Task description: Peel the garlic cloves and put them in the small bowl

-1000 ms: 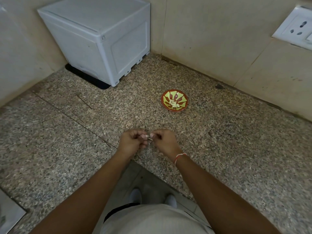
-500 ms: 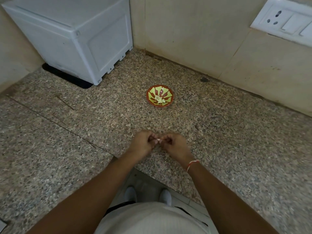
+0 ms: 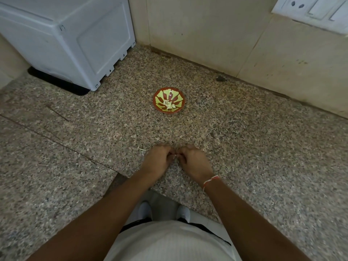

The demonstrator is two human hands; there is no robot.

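Far left, back corner: a white box-shaped appliance (image 3: 75, 40) stands on a dark mat against the wall, well apart from the work and seemingly no part of it.

Counter: speckled granite counter (image 3: 263, 147) with a seam running across its left half; a pale scrap (image 3: 142, 149), possibly garlic skin, lies just left of the hands.

Left hand: the left hand (image 3: 157, 160) is curled, fingertips drawn together toward the other hand. It looks to be pinching something tiny at the meeting point, probably steadying a clove so the skin can be pulled away.

Garlic clove: a small pale speck (image 3: 175, 156) shows between the two sets of fingertips; too small to tell whether it is clove or skin.

Right hand: the right hand (image 3: 194, 161) mirrors the left, fingers curled and tips pressed in at the same spot, likely picking at the skin. A red-and-white thread (image 3: 211, 180) circles the wrist.

Small bowl: the small bowl (image 3: 169, 102), red-rimmed with a yellow-green pattern, sits beyond the hands, near but not touching, presumably within an easy reach. Several whitish peeled cloves (image 3: 169, 105) are heaped at its centre.

Progress: peeling appears under way; this clove is not yet in the bowl.

Far right, wall: a switch-and-socket plate (image 3: 312, 10) is on the tiled wall.
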